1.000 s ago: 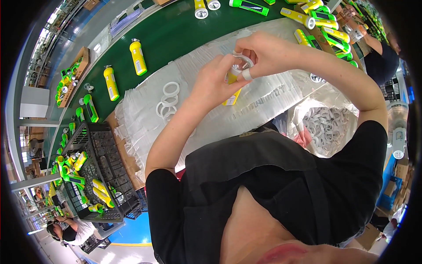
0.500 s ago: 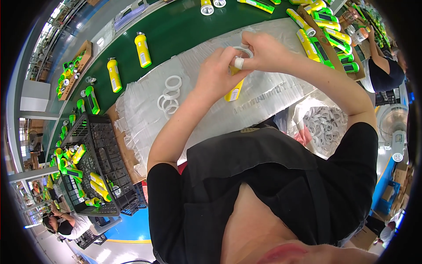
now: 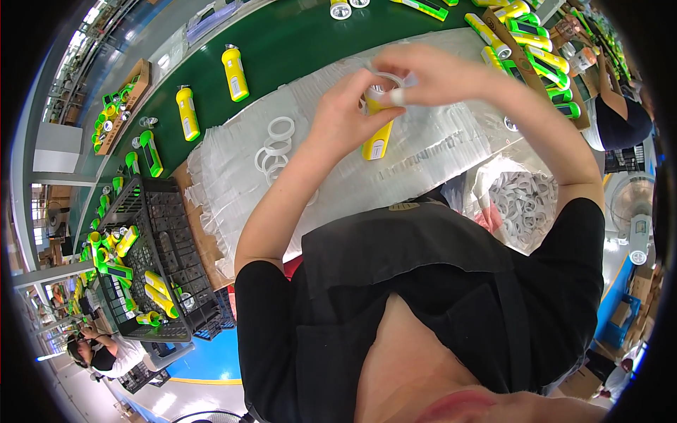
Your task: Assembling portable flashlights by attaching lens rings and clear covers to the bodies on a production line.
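My left hand (image 3: pixel 344 113) is closed round the head end of a yellow flashlight (image 3: pixel 379 143), whose body points down toward me over the wrapped work surface. At its top sits a white ring (image 3: pixel 388 76), tilted so that its opening shows. My right hand (image 3: pixel 431 74), slightly blurred, curls its fingers over the far right side of that ring. White tape covers one of its fingertips. Left of my left forearm, several loose white rings (image 3: pixel 281 127) lie overlapping on the plastic-covered sheet (image 3: pixel 233 151). My palms hide part of the flashlight head.
Two yellow flashlights (image 3: pixel 235 74) lie on the green belt (image 3: pixel 282 53) beyond the sheet. A black crate (image 3: pixel 166 240) of flashlights is at left, and a cardboard box (image 3: pixel 518 56) of them at far right. A bag of white rings (image 3: pixel 522 204) sits by my right elbow.
My right hand has shifted and turned round the ring, its fingers now blurred. The left hand keeps its hold on the flashlight. The whole view has shifted slightly.
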A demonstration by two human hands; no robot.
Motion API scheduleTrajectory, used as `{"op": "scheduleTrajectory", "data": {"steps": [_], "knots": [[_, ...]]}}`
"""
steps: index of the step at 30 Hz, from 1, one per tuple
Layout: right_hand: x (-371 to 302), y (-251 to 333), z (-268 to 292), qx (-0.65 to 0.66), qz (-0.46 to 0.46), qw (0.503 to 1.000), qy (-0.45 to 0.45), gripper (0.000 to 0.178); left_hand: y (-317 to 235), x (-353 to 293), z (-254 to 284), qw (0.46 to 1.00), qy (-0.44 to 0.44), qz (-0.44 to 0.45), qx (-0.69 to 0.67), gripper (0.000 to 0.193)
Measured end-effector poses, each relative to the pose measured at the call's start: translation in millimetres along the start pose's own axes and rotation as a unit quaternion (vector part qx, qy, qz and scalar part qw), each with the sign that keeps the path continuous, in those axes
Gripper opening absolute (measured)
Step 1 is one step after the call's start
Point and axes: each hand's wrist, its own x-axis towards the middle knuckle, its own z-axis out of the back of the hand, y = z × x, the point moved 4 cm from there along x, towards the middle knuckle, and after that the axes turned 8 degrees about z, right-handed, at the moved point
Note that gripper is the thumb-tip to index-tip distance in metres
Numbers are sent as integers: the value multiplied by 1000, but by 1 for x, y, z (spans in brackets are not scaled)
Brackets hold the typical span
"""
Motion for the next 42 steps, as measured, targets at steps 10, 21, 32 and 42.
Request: {"op": "scheduleTrajectory", "data": {"steps": [10, 21, 32, 42], "knots": [[5, 4, -16, -79, -58, 994, -47, 48, 4, 0, 1, 1000, -15, -6, -6, 41], [-29, 13, -176, 335, -194, 855, -345, 52, 31, -6, 9, 940, -4, 120, -319, 33], [-25, 3, -74, 606, -63, 793, -7, 46, -19, 53, 53, 985, 68, -116, -104, 25], [-189, -146, 67, -376, -123, 908, 135, 48, 177, 161, 36, 929, -115, 27, 351, 30]]}}
